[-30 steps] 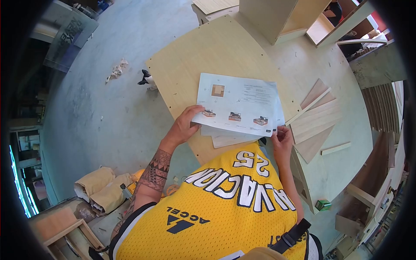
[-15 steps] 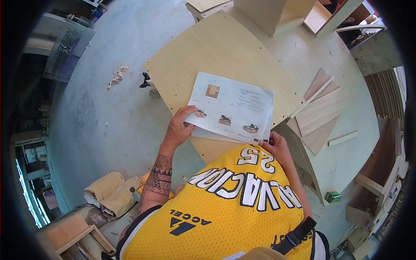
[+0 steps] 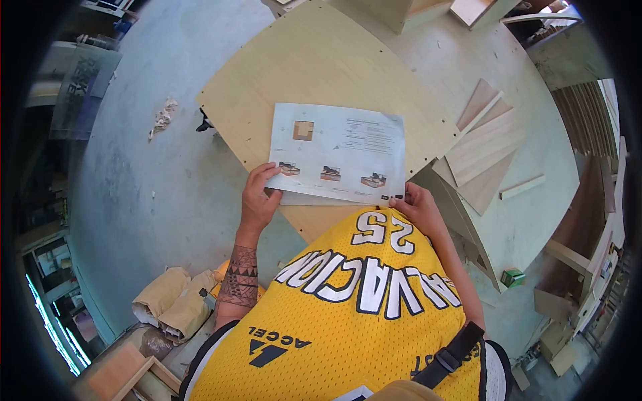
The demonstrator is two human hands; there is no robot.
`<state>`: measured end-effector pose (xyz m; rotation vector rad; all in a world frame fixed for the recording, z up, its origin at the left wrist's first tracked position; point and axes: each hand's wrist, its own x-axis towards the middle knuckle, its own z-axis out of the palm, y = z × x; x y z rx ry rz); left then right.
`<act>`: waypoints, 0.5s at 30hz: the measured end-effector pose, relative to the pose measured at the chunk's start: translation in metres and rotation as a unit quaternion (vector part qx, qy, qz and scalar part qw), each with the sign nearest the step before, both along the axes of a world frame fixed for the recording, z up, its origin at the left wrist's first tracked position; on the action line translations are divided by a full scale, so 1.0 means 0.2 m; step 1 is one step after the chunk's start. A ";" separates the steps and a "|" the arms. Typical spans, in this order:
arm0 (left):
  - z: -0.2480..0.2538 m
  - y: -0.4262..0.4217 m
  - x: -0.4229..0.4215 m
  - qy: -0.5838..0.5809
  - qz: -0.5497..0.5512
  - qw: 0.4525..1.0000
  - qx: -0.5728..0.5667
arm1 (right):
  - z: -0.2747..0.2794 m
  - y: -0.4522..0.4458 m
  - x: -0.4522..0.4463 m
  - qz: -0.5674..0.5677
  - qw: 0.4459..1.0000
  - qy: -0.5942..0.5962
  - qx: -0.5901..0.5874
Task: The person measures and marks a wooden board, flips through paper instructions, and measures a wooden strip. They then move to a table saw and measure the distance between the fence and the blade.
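Note:
A printed plan sheet [image 3: 334,144] with small furniture drawings and lines of text lies over a wide plywood panel [image 3: 314,60], at least one more sheet showing beneath it. My left hand [image 3: 259,197] pinches the sheets at their lower left edge, thumb below and fingers on top. At the lower right corner my right hand [image 3: 416,204] grips the paper between thumb and fingers. The panel has small dark holes along its edges.
Right of the panel, several thin wood boards [image 3: 485,154] and a short wood strip [image 3: 522,187] lie on a pale surface. A small green box [image 3: 513,277] sits near its front corner. Brown paper-like sacks [image 3: 177,301] rest at lower left; wood shavings [image 3: 162,117] dot the floor.
The view has shifted, so most things sit further left and higher. The sheets look more level and a little lower on the panel; both hands keep their hold.

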<state>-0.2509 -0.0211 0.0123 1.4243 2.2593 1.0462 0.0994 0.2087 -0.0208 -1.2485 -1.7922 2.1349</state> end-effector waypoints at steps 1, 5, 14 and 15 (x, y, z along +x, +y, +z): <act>0.00 0.00 0.01 -0.003 0.003 1.000 -0.004 | 0.01 0.01 0.00 0.003 1.000 0.005 -0.007; 0.00 0.00 -0.02 0.004 0.001 1.000 -0.014 | 0.02 0.00 -0.01 0.000 0.999 0.017 -0.038; 0.01 0.00 -0.03 -0.004 0.001 1.000 -0.030 | -0.01 -0.01 0.00 -0.021 0.995 0.065 -0.074; 0.01 0.01 -0.01 -0.004 0.001 1.000 -0.030 | -0.02 -0.01 0.01 -0.020 0.995 0.066 -0.077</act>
